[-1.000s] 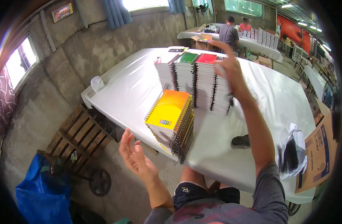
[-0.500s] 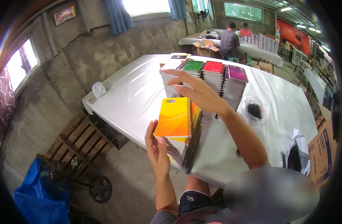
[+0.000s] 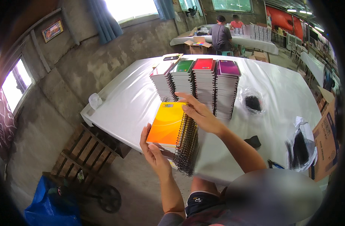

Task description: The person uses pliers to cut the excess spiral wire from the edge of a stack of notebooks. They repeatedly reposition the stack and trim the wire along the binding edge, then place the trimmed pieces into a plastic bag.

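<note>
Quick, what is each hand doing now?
Left hand: holding the near edge of the notebook stack.
Right hand: open, fingers resting on the stack's top.

A brown cardboard box (image 3: 325,145) with blue print stands at the right edge, beside the white surface (image 3: 123,101). Next to it lies a clear plastic bag (image 3: 300,145) of black spiral bindings, and a second clear bag (image 3: 252,101) with dark contents rests right of the notebook stacks. A small crumpled clear bag (image 3: 94,100) sits at the surface's left corner. An open brown carton (image 3: 198,46) stands on the far table. A framed picture (image 3: 51,31) hangs on the wall.
</note>
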Demonstrator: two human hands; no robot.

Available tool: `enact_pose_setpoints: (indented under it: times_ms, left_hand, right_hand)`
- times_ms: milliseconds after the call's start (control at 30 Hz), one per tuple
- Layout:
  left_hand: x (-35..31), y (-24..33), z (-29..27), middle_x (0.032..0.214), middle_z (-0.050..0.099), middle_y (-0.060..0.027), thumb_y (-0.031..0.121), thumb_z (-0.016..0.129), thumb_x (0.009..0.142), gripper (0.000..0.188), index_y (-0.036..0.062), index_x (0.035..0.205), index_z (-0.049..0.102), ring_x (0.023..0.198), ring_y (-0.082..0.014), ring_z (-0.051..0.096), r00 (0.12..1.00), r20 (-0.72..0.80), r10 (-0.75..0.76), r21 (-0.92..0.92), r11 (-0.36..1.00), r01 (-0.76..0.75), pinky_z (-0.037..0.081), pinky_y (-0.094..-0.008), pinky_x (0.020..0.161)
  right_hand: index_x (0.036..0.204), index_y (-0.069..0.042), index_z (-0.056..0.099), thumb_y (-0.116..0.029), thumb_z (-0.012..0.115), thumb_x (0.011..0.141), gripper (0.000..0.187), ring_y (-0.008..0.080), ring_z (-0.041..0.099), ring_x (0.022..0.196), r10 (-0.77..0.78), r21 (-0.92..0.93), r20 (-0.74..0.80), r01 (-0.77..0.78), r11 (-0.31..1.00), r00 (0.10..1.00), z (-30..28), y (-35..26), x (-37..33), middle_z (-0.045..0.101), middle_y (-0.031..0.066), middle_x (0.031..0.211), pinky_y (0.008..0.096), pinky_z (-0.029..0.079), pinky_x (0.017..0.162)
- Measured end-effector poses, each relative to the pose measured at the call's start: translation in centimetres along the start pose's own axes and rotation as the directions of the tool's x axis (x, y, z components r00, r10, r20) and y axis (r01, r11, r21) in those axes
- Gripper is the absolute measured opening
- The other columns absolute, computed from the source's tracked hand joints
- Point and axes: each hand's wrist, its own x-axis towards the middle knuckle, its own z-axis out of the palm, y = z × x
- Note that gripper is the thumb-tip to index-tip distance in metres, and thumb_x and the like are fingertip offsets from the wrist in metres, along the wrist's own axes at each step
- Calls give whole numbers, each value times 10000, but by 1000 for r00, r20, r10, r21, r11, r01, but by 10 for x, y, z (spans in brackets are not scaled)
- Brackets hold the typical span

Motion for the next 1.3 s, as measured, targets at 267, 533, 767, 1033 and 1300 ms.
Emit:
enact_pose_setpoints:
  times_ms: [267, 533, 767, 1033, 1300]
  left_hand:
    - [-1, -3, 4, 1321, 415, -189, 316, 388, 973, 481, -20, 1312, 326, 1211, -245, 423, 999, 30, 17, 7, 1000, -18, 324, -369, 1027]
    - [-3, -4, 5, 1279, 436, -196, 477, 351, 946, 625, -23, 1318, 300, 1182, -254, 443, 1000, 7, -21, 64, 998, 21, 336, -372, 1007]
    - [-6, -7, 3, 1242, 450, -189, 451, 342, 961, 590, -35, 1294, 314, 1143, -242, 457, 1000, 1, -9, 161, 987, 9, 332, -366, 995]
    - [-5, -7, -1, 1227, 454, -185, 458, 341, 961, 576, -9, 1297, 320, 1145, -233, 450, 999, -2, -34, 173, 984, 34, 340, -356, 984]
    - [-46, -64, -85, 1274, 435, -111, 651, 223, 896, 736, 93, 1370, 298, 1220, -216, 370, 924, -8, -381, 69, 922, 381, 254, -395, 1036]
  right_hand:
    - [1122, -25, 547, -333, 376, 973, 383, 176, 558, 877, -4, 38, -379, 19, 999, 926, 35, 16, -2, 597, 115, 969, 277, 412, 814]
    - [946, 15, 581, -372, 349, 975, 453, 168, 554, 800, 85, 242, -522, 52, 969, 848, 47, 10, 0, 601, 120, 840, 281, 418, 742]
    - [920, -12, 576, -391, 336, 981, 453, 108, 507, 802, 58, 173, -497, 33, 984, 866, 44, 16, 0, 570, 50, 842, 239, 396, 763]
    - [1016, -19, 565, -384, 331, 982, 435, 133, 501, 877, 25, 139, -441, 40, 989, 897, 37, 13, -2, 558, 53, 921, 252, 380, 827]
    - [1261, -56, 395, -8, 491, 739, 533, 263, 498, 1136, 331, -28, -116, -336, 941, 937, -23, 157, -103, 536, 171, 1169, 364, 331, 977]
